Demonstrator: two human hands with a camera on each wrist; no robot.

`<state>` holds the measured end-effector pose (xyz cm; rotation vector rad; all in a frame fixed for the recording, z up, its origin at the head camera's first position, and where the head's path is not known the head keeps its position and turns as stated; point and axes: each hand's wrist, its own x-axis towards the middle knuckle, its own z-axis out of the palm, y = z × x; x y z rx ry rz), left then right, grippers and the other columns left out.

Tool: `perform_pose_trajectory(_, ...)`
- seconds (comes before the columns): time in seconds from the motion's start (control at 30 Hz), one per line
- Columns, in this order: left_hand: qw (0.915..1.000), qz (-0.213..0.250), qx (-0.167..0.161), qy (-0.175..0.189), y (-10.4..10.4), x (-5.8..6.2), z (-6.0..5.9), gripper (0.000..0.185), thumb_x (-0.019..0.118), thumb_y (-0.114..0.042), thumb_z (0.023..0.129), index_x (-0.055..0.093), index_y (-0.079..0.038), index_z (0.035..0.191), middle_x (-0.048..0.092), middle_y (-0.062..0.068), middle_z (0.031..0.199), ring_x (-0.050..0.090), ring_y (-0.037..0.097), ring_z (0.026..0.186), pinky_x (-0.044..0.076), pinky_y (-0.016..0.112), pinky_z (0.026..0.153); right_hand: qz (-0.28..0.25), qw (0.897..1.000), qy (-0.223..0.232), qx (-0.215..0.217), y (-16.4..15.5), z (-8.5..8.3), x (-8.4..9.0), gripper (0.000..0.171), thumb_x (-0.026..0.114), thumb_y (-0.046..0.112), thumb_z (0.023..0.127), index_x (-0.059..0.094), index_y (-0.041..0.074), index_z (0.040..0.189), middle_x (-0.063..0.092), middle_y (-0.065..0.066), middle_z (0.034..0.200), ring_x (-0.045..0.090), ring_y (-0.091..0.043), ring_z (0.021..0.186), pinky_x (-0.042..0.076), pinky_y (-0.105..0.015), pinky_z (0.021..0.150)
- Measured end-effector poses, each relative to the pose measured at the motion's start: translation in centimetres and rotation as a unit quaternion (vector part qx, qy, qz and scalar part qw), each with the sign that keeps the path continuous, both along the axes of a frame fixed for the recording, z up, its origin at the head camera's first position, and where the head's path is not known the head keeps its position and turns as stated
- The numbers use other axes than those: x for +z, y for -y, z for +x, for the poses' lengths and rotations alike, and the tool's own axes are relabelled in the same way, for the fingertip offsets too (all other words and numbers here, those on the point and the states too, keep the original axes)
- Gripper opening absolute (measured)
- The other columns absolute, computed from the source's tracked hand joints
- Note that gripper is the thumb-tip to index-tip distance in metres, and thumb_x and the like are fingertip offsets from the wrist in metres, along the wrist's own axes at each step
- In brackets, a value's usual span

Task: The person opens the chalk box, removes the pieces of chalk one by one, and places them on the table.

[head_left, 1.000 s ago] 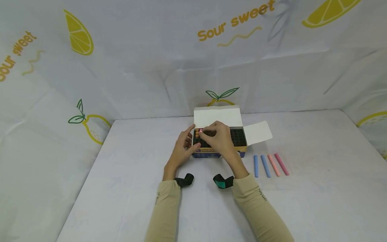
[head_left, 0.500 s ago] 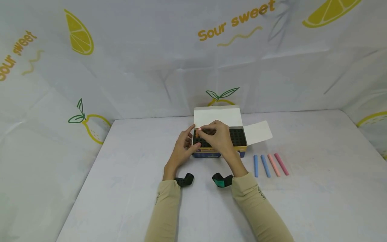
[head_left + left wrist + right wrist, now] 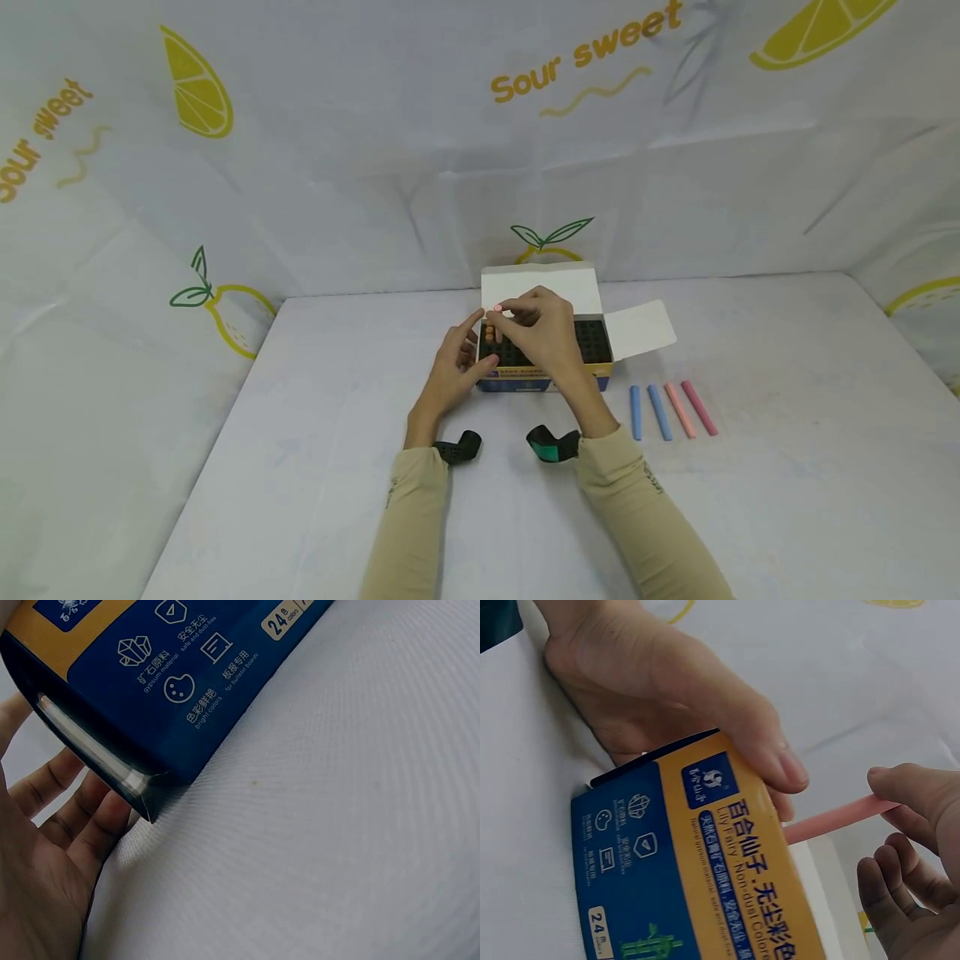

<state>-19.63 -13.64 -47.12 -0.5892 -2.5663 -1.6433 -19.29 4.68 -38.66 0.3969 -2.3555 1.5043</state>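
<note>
An open blue and yellow chalk box (image 3: 545, 377) stands mid-table with its white lid (image 3: 538, 288) tipped back. Its black insert has several holes, and orange chalk ends (image 3: 490, 332) fill the left column. My left hand (image 3: 457, 360) grips the box's left end, thumb over the front edge (image 3: 780, 761). My right hand (image 3: 542, 333) pinches a pink chalk stick (image 3: 497, 309) just above the insert's left part. In the right wrist view the pink stick (image 3: 832, 819) runs from my fingertips (image 3: 911, 791) down behind the box (image 3: 705, 885). The left wrist view shows the box's corner (image 3: 150, 690) beside my fingers (image 3: 60, 840).
Several loose chalk sticks lie in a row on the white table (image 3: 787, 467) right of the box: two blue (image 3: 634, 412) (image 3: 659, 411), one salmon (image 3: 680, 409), one pink (image 3: 699, 407). The box's side flap (image 3: 637, 328) sticks out to the right. Lemon-print cloth walls surround the table.
My right hand has risen slightly with the pink chalk, so its tip now stands higher above the insert. The left hand and box have stayed put.
</note>
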Motion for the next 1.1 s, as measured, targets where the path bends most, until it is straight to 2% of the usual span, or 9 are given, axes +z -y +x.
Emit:
perform_pose_trajectory(0.13, 1.0, -0.006, 0.001, -0.005, 0.0, 0.0, 0.0, 0.099, 0.052, -0.085, 0.084, 0.033, -0.026, 0.161, 0.049, 0.014, 0.118, 0.048, 0.017, 0.088, 0.047, 0.025, 0.077, 0.0, 1.0, -0.001, -0.004, -0.1, 0.2, 0.5, 0.022, 0.081, 0.014, 0.087, 0.08, -0.004, 0.1, 0.065, -0.019, 0.092, 0.07, -0.029, 0.076, 0.054, -0.025, 0.068)
perform_pose_trajectory(0.43, 0.9999, -0.01, 0.003, -0.002, 0.1, -0.2, 0.0, 0.091, 0.056, -0.078, 0.088, 0.034, -0.028, 0.161, 0.048, 0.013, 0.119, 0.048, 0.018, 0.089, 0.046, 0.027, 0.079, -0.012, 1.0, -0.007, -0.006, -0.8, 1.4, 1.9, 0.023, 0.082, 0.014, 0.086, 0.08, -0.005, 0.1, 0.065, -0.02, 0.094, 0.071, -0.029, 0.08, 0.06, -0.041, 0.076)
perform_pose_trajectory(0.67, 0.9999, -0.013, 0.004, -0.01, 0.0, -0.1, 0.0, 0.088, 0.057, -0.073, 0.09, 0.035, -0.026, 0.161, 0.049, 0.014, 0.117, 0.048, 0.018, 0.087, 0.046, 0.027, 0.078, -0.008, 1.0, -0.025, -0.013, -1.8, 2.5, 2.5, 0.02, 0.083, 0.012, 0.086, 0.081, -0.002, 0.099, 0.066, -0.018, 0.094, 0.068, -0.027, 0.079, 0.055, -0.033, 0.073)
perform_pose_trajectory(0.9, 0.9998, -0.017, 0.009, -0.009, 0.0, -0.2, 0.0, 0.092, 0.054, -0.08, 0.088, 0.034, -0.027, 0.161, 0.049, 0.014, 0.117, 0.047, 0.018, 0.087, 0.045, 0.028, 0.078, -0.002, 0.999, -0.048, -0.018, -3.0, 3.4, 2.5, 0.019, 0.084, 0.009, 0.083, 0.081, -0.003, 0.097, 0.065, -0.014, 0.091, 0.067, -0.024, 0.076, 0.053, -0.026, 0.07)
perform_pose_trajectory(1.1, 0.9998, -0.014, 0.007, -0.014, 0.0, -0.2, 0.0, 0.091, 0.056, -0.077, 0.088, 0.034, -0.027, 0.161, 0.049, 0.014, 0.117, 0.047, 0.018, 0.085, 0.045, 0.027, 0.076, 0.005, 0.998, -0.058, -0.028, -4.2, 3.9, 2.3, 0.015, 0.084, 0.008, 0.083, 0.082, -0.003, 0.094, 0.064, -0.013, 0.088, 0.063, -0.015, 0.074, 0.05, -0.022, 0.068)
